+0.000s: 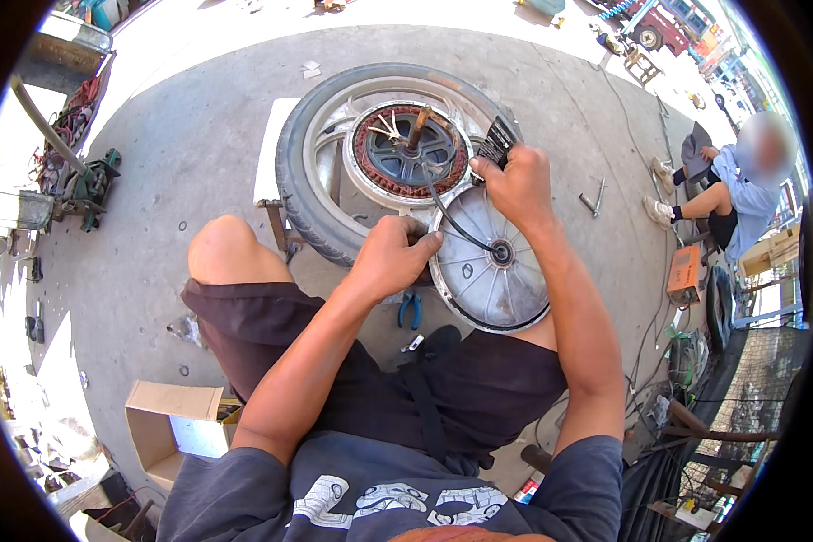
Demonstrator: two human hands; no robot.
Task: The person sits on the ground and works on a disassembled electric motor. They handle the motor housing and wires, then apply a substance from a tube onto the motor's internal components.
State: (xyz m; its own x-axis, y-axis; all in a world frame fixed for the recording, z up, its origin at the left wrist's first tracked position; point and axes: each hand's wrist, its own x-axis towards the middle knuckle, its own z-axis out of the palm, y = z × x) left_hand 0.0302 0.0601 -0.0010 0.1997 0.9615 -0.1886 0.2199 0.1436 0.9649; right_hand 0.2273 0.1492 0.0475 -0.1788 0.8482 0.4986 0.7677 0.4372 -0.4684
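My right hand (519,185) is closed around a black packet with white print (496,141), above the far edge of a round grey metal hub cover (479,294). The cover leans by my right thigh, a black cable running from its centre. At the cover's left rim, my left hand (396,256) is closed, thumb and fingers against the edge. Beyond lies a wheel with a black tyre (300,194). Its hub motor is exposed, with a ring of reddish-brown copper windings (367,165), a rusty axle (419,128) and loose pale wires (387,128).
Blue-handled pliers (410,310) lie on the floor between my knees. An open cardboard box (154,443) stands at lower left, a bench vise (95,185) at left. Metal tools (593,200) lie to the right. Another person (752,203) sits at far right near an orange box (684,275).
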